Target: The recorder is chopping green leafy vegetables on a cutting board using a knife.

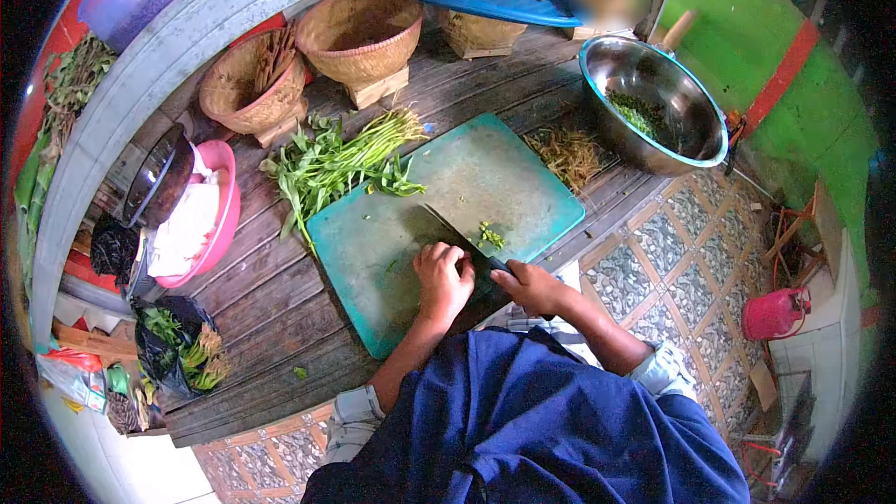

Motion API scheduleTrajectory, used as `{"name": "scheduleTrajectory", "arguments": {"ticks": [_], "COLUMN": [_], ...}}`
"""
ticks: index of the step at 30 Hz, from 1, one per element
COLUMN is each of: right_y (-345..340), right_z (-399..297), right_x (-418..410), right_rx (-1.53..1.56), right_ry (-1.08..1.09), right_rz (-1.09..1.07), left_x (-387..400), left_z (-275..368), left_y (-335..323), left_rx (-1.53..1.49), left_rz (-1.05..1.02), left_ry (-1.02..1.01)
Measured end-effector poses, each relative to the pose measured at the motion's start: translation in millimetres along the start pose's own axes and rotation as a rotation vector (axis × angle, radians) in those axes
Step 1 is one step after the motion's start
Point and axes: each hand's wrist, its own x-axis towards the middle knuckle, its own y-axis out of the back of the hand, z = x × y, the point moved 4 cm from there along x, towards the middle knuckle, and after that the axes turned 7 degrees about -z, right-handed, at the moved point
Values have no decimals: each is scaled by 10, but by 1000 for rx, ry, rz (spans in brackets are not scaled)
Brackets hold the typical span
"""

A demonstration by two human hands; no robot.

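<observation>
My right hand (532,287) grips the dark handle of a kitchen knife (455,225), its blade slanting up and left over a turquoise-edged cutting board (371,287). Close beside the blade, my left hand (444,276) rests on the board with curled fingers; whether anything is under them is hidden. Right of the blade lies a small heap of chopped green stems (491,235). A bunch of leafy greens with long stems (343,161) overlaps the board's far left edge. Trimmed roots (565,154) are piled just past its far right side.
A steel bowl (693,133) with chopped greens stands at the right end of the wooden slatted table (259,322). Woven baskets (360,28) and a blue tray (434,0) with garlic line the back. Leftward are a pink basin (227,210) and a black bag of greens (150,357).
</observation>
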Motion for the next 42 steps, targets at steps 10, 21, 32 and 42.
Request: {"name": "scheduleTrajectory", "arguments": {"ticks": [10,21,32,42], "right_y": [-205,-116,-204,-198], "right_z": [68,-15,50,-86], "right_x": [-375,-93,-311,-240], "right_rx": [-152,-178,-144,-266], "right_ry": [86,30,87,-60], "right_rz": [112,124,156,126], "left_x": [-25,-3,-69,-55], "left_z": [-51,1,-30,-48], "left_y": [-28,-3,31,40], "left_rx": [29,41,53,34], "left_rz": [-16,-21,-40,-31], "left_ry": [15,-17,19,9]}}
